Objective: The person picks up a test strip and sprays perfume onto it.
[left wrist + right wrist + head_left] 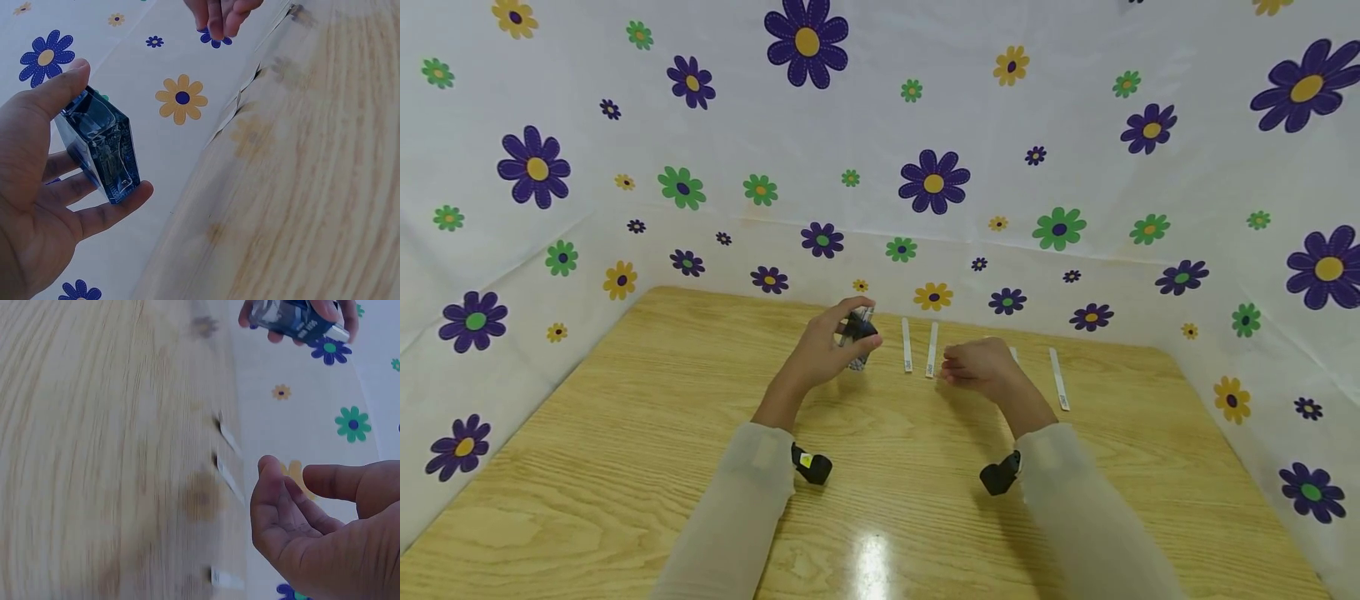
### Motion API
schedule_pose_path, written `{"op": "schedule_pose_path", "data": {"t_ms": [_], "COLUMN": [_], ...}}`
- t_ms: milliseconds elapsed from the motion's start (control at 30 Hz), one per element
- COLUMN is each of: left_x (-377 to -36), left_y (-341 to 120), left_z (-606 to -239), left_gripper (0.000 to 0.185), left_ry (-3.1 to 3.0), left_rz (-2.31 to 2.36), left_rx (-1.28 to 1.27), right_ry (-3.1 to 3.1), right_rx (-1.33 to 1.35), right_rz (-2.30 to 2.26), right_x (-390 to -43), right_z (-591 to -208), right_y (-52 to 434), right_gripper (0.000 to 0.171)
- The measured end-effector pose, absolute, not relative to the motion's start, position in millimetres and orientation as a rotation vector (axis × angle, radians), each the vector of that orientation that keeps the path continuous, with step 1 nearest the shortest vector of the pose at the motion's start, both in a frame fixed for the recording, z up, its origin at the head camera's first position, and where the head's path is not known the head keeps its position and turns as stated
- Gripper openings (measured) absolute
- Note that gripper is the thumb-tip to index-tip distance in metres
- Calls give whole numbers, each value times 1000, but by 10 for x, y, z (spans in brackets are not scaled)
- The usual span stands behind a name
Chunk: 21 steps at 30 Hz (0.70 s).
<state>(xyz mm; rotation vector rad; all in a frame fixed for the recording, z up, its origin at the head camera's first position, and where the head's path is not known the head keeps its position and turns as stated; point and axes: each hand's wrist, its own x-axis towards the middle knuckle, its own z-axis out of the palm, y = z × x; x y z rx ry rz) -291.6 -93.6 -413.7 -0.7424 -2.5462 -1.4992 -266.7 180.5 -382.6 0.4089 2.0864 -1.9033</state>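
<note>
My left hand (859, 323) holds a small clear glass bottle (857, 335) with a dark cap, just above the far part of the wooden table (662, 400). In the left wrist view the bottle (100, 147) sits between thumb and fingers (119, 209). My right hand (951, 368) hovers low over the table to the right of the bottle, its fingers loosely curled and holding nothing. It also shows in the right wrist view (290, 484). White paper strips lie in a row near the back edge: two between the hands (907, 343) (932, 348), and one further right (1058, 379).
A white cloth with purple, green and yellow flowers (932, 179) walls the table on three sides. Another strip (1013, 353) is partly hidden behind my right hand. Black wrist cameras (811, 465) (1000, 475) sit on both sleeved forearms.
</note>
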Motion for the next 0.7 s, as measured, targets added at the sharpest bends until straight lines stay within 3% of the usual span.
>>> {"op": "schedule_pose_path", "data": {"t_ms": [700], "left_x": [-2933], "left_y": [-941], "left_z": [-4169], "left_gripper": [55], "left_ry": [-2554], "left_rz": [-1544], "left_rx": [-715], "right_ry": [2446], "right_rx": [339], "right_rz": [-1485], "right_x": [-2406], "right_z": [-3769], "right_y": [2863], "right_gripper": [50]}}
